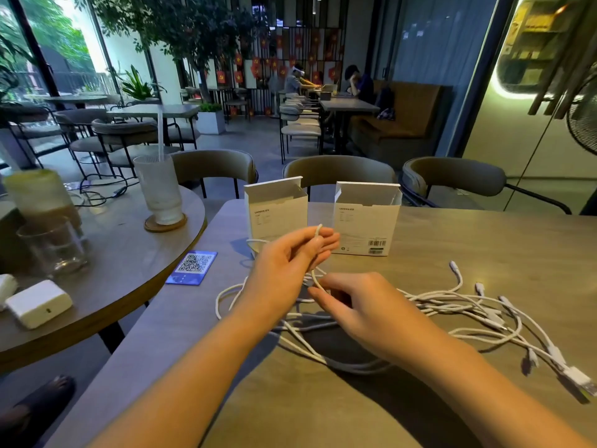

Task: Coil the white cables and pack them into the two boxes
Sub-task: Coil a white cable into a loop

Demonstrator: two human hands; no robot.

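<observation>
A tangled heap of thin white charging cables (pixel 452 313) lay on the grey-brown wooden table (pixel 484 240), too knotted to count. The left hand (pixel 290 263) pinched one looped strand between fingers and thumb, and the right hand (pixel 358 307) pinched the same strand lower down. Two open white cardboard boxes (pixel 276 211) (pixel 366 218) stood upright just behind the hands.

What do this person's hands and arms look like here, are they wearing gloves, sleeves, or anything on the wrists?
Nothing is worn that the picture shows. The left hand and right hand are bare, with no gloves, and no rings can be seen. Both forearms are uncovered as far as the frame's lower edge, so no sleeves appear. No watch, bracelet or band shows on either wrist.
</observation>
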